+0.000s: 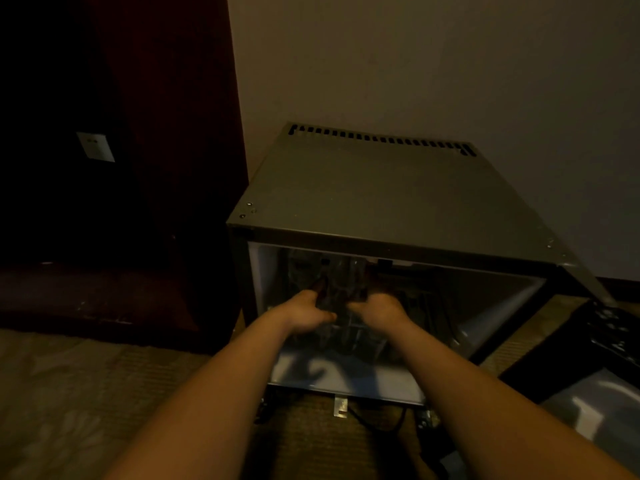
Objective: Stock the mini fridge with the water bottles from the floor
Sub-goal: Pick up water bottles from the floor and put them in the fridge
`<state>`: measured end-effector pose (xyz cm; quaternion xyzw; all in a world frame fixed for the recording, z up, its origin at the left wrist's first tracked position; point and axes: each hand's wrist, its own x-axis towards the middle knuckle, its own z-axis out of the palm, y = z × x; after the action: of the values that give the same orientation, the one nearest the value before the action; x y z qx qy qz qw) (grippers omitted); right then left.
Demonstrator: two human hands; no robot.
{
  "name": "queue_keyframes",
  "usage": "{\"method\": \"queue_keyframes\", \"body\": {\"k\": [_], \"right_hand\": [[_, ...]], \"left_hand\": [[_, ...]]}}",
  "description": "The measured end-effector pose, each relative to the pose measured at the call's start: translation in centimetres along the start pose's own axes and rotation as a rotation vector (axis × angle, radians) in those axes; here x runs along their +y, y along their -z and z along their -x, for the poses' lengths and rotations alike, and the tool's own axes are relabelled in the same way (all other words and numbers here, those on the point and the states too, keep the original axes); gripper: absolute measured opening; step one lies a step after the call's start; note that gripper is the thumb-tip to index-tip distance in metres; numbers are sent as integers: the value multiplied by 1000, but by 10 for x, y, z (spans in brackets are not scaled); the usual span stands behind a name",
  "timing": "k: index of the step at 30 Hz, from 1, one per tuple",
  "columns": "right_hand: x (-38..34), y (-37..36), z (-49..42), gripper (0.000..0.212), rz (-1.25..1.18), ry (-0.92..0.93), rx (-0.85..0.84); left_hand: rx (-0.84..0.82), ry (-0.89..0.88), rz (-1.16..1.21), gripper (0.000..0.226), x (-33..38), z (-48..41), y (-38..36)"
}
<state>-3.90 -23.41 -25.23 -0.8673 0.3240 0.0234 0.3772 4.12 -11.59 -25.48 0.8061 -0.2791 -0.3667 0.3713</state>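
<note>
There is one mini fridge (398, 188), with one door (595, 403) swung open at its right. Two grips are in view: one left grip (304, 311) and one right grip (381, 311), on two bare forearms. Between them is one dim cluster of water bottles (341, 289); the clear plastic blurs together, so the number of bottles cannot be told. The fridge top has one row of vent slots (381, 138). There is also one pale wall plate (95, 146), one metal bracket (340, 407) and one black cord (381, 422).
</note>
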Motion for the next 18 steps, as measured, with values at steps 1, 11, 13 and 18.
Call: {"method": "queue_keyframes", "body": {"k": [1, 11, 13, 18], "right_hand": [[3, -2, -1, 38, 13, -24, -14], [4, -27, -27, 46, 122, -78, -4], [0, -28, -31, 55, 109, -28, 43], [-5, -28, -39, 61, 79, -23, 57]], "left_hand": [[-1, 0, -4, 58, -1, -1, 0], [55, 97, -53, 43, -7, -12, 3], [43, 114, -70, 41, -7, -14, 3], [4, 137, -91, 44, -10, -17, 6]]}}
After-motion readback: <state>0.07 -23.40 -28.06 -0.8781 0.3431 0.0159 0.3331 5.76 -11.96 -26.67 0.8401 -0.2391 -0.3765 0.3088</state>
